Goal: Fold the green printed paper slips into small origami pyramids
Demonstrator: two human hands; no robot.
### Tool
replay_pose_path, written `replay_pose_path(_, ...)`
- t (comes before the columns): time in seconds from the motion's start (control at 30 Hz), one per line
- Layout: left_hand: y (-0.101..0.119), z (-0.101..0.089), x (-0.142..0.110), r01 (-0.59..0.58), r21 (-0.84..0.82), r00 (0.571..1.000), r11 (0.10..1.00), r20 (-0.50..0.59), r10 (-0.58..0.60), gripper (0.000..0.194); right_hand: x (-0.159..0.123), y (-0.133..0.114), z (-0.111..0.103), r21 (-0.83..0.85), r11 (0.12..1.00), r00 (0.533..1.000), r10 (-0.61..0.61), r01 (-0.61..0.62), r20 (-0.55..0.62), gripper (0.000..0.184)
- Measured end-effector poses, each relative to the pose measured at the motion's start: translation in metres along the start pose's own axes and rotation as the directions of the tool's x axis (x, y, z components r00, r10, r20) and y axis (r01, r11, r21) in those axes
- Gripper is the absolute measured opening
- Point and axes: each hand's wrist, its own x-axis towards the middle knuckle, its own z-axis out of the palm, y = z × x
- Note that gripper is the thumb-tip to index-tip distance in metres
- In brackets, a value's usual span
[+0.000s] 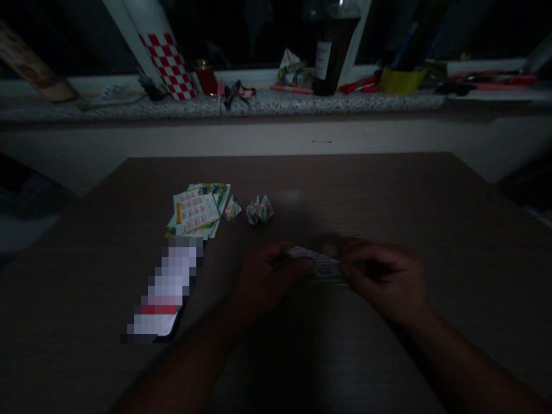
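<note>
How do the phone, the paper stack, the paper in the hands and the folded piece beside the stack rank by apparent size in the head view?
1. Phone
2. Paper stack
3. Held paper, judged by its visible part, as some is hidden
4. Folded piece beside the stack

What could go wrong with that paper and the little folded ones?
The paper is pinched by both the left grip and the right grip, so tugging it two ways might tear or crumple it.

The light is dim, so a crooked edge could be easy to miss.

The small folded pieces sit loose beside the paper stack, so a bump might scatter or squash them.
</note>
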Motion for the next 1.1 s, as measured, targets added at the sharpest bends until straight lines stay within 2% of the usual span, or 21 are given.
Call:
replay_pose_path(0.1, 0.000, 0.002, 0.002, 0.118, -0.219, 0.992, 0.969, -0.012, -0.124, 0.018, -0.005, 0.005, -0.003, 0.038, 0.990, 0.991, 0.131, -0.133, 0.035, 0.010)
replay_pose_path(0.17, 0.000, 0.002, 0.004, 0.156, -0.301, 0.986, 0.941, -0.007, -0.166, 0.020, -0.005, 0.009, -0.006, 0.025, 0.988, 0.988, 0.152, -0.153, 0.033, 0.014)
replay_pose_path(0.27, -0.001, 0.000, 0.007, 0.198, -0.359, 0.980, 0.912, 0.056, -0.191, 0.020, -0.003, 0.011, -0.009, -0.009, 0.998, 0.995, 0.055, -0.054, 0.079, 0.022)
replay_pose_path(0.37, -0.003, 0.000, 0.007, 0.229, -0.378, 0.972, 0.897, 0.139, -0.189, 0.018, 0.003, 0.009, -0.009, -0.015, 0.996, 0.977, -0.088, 0.092, 0.192, 0.026)
replay_pose_path(0.53, -0.004, 0.002, 0.004, 0.271, -0.360, 0.959, 0.893, 0.183, -0.217, 0.018, 0.005, 0.005, -0.006, -0.021, 0.986, 0.942, -0.153, 0.167, 0.300, 0.016)
replay_pose_path(0.73, -0.001, 0.006, 0.005, 0.271, -0.323, 0.961, 0.907, 0.139, -0.238, 0.021, 0.001, 0.009, 0.001, 0.035, 0.995, 0.968, -0.100, 0.095, 0.230, 0.012)
replay_pose_path(0.83, 0.000, 0.008, 0.006, 0.214, -0.305, 0.976, 0.928, 0.112, -0.188, 0.021, 0.000, 0.007, 0.004, 0.032, 0.998, 0.984, -0.058, 0.053, 0.167, 0.005)
replay_pose_path(1.0, -0.005, 0.007, 0.003, 0.124, -0.286, 0.990, 0.950, 0.105, -0.098, 0.018, -0.001, 0.004, 0.005, -0.031, 0.999, 0.991, 0.014, -0.010, 0.135, 0.006)
replay_pose_path(1.1, -0.010, 0.004, 0.000, 0.137, -0.260, 0.988, 0.956, 0.104, -0.113, 0.031, -0.001, 0.004, 0.005, -0.077, 0.997, 0.992, 0.029, -0.020, 0.122, 0.005)
